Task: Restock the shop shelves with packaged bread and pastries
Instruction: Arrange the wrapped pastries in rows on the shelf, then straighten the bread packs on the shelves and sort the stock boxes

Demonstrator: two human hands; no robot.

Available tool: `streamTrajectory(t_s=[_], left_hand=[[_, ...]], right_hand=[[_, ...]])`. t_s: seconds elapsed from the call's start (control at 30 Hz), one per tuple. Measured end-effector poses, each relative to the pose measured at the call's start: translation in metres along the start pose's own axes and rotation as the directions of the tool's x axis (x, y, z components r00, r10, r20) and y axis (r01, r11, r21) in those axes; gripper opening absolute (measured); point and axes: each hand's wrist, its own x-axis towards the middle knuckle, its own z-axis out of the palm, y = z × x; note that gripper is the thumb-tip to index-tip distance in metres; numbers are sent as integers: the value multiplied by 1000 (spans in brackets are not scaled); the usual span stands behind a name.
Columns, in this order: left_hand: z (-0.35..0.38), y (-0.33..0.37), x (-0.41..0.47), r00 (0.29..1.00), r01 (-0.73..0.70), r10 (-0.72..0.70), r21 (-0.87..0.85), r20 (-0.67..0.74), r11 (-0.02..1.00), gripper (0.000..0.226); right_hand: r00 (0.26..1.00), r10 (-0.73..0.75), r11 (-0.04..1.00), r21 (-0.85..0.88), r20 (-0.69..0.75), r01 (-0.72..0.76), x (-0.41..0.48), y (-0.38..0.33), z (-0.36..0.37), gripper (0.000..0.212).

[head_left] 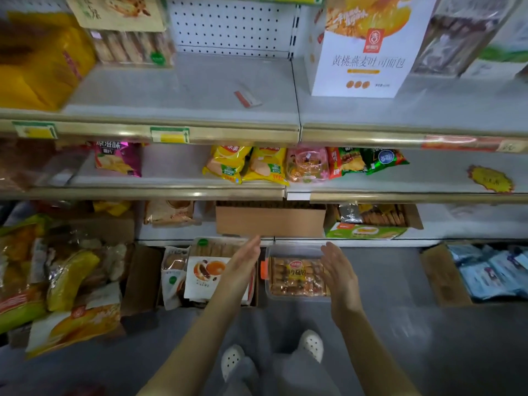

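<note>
1. Two flat palms in the head view: left hand (245,264) and right hand (337,270) sit either side of the clear bread tub (298,277) on the floor (400,281), fingers straight, together, gripping nothing.
2. Squeezed between flat palms alone, that slick tub may well slip.
3. The pastry bag (203,275) just left of the tub could get knocked by the left hand.

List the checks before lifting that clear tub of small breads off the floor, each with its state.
1. Hands free: ok. Left hand and right hand are open, holding nothing.
2. Hands flank the clear tub: ok, one on each side; contact cannot tell.
3. Tub lid fastened: cannot tell.
4. Room on the top shelf: ok, bare stretch left of the white bread box.
5. That stretch free of clutter: not ok, a loose tag lies on it.
</note>
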Motion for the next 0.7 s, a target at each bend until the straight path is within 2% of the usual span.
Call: streamTrajectory(t_s=[0.13,0.27,0.4,0.47,0.57,0.67,0.7], left_hand=[[27,-3,-2,1000,27,-28,-30,-11,999,56],[70,-3,0,997,41,-47,-106,-57,994,58],[111,-8,6,996,53,-67,-196,-62,979,40],[134,-16,11,992,73,-93,-224,-81,972,49],[159,-32,13,990,76,-99,-221,-96,972,39],[171,-59,18,974,148,-177,-195,-143,970,71],[172,-71,20,966,180,-210,-194,-148,964,76]], right_hand=[[1000,15,999,-30,-1,-15,10,15,-23,33],[997,81,994,-73,7,-81,25,10,-58,30],[990,139,988,-76,38,-136,44,-6,-96,28],[985,163,984,-76,49,-159,59,-12,-120,28],[979,194,979,-69,61,-190,73,-14,-147,29],[972,231,972,-46,50,-228,84,-7,-166,22],[969,238,971,-50,58,-235,88,-3,-171,20]])
